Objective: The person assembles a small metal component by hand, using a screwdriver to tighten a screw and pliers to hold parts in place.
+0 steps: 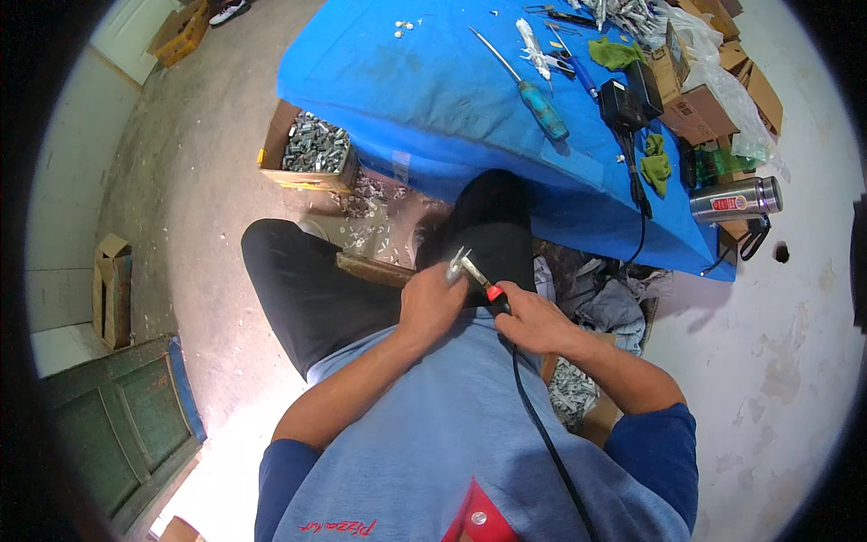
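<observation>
Hands (432, 305) grip a silvery piece (454, 270) and corded rod (479, 277).

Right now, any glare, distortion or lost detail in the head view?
Head view: floor at lower left blown out to white; head view: fisheye leaves black corners, its dark rim cutting off the green panel; head view: metal piece in the left hand too small to read finely.
</observation>
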`<state>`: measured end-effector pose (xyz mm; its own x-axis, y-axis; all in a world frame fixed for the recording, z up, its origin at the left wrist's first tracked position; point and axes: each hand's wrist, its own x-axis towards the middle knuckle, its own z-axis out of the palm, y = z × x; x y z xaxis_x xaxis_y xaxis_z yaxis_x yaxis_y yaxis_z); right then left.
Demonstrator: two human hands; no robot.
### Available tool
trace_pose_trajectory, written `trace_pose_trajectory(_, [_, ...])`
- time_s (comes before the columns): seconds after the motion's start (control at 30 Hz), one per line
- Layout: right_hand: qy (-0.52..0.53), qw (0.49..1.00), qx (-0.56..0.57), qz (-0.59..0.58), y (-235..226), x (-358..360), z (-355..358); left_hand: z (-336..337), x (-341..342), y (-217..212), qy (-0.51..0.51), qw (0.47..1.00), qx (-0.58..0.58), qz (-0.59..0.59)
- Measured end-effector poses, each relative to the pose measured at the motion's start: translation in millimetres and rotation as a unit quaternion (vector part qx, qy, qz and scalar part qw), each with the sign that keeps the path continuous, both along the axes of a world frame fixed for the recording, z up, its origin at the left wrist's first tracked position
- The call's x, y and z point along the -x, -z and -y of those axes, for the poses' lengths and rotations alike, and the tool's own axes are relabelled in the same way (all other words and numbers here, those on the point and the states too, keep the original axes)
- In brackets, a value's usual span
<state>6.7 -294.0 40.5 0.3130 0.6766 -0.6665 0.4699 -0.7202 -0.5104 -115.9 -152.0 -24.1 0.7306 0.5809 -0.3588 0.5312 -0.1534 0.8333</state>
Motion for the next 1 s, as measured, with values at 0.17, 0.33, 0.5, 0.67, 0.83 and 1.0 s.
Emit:
trace_pose_trajectory(0.17, [-0.005,1.000,0.009,0.004,3.9,0.4,-0.5,1.8,-0.1,3.3,-0.009,1.000,-0.013,0.010])
trace_pose_trajectory(0.33, [0.003,1.000,-0.004,0.016,6.2,1.3,-0.9,2.3,-0.9,2.5,-0.009,0.999,-0.042,0.012])
trace_pose_trajectory(0.5, [-0.019,1.000,0.016,0.017,-7.2,0.3,-11.2,2.9,-0.7,4.3,-0.007,0.997,-0.073,0.012])
trace_pose_trajectory(0.67, [-0.036,0.998,0.032,0.035,-7.6,-0.1,-14.8,2.7,-0.9,3.9,-0.010,0.998,-0.068,0.011])
trace_pose_trajectory(0.83, [-0.049,0.997,0.036,0.046,-6.0,-0.2,-15.4,1.5,-0.4,0.7,-0.008,0.999,-0.051,0.013])
trace_pose_trajectory(1.0, [-0.057,0.996,0.040,0.049,-6.9,-0.5,-16.7,0.5,-0.9,0.1,0.001,0.998,-0.056,0.001])
